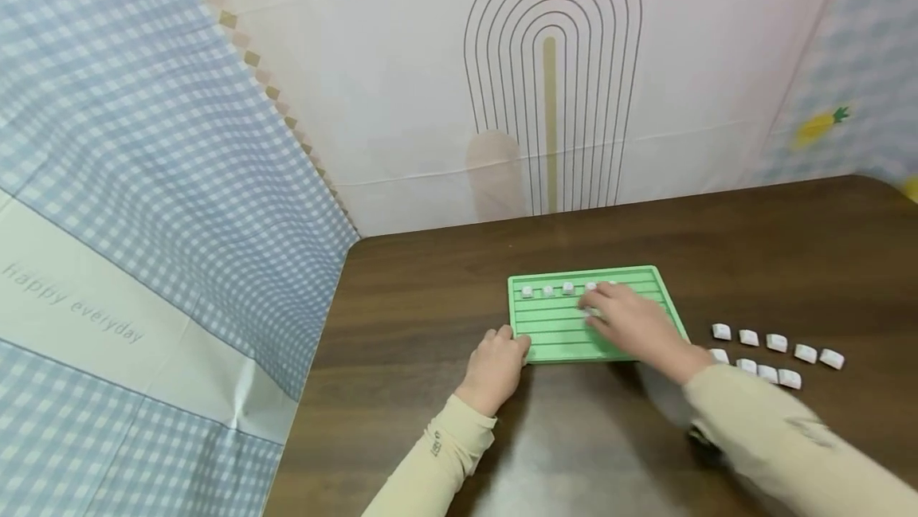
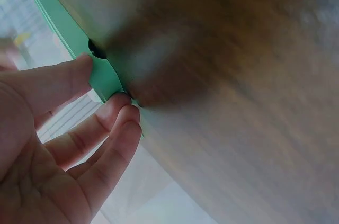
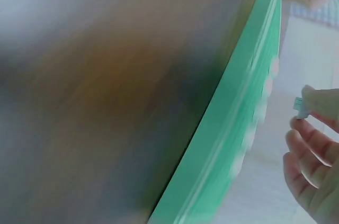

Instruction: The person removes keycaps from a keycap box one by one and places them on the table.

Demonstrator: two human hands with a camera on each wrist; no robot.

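A ridged green tray (image 1: pixel 548 327) lies on the table. My left hand (image 1: pixel 495 367) holds its near left corner; in the left wrist view the thumb (image 2: pixel 79 73) is on one side of the green edge (image 2: pixel 106 78) and fingertips on the other. My right hand (image 1: pixel 637 327) is over the tray's middle. Between its thumb and a finger it pinches a small white keycap (image 3: pixel 299 104), seen in the right wrist view with dark marks on one face. Along the tray's far groove stand several white keycaps (image 1: pixel 548 291), the rightmost partly hidden by my right hand.
To the right of the tray, loose white keycaps (image 1: pixel 777 342) lie on the brown table (image 1: pixel 423 286) in two rough rows, the nearer one partly behind my right wrist. A patterned white cloth (image 1: pixel 409 87) hangs behind the table, a blue checked one (image 1: pixel 179 127) at its left.
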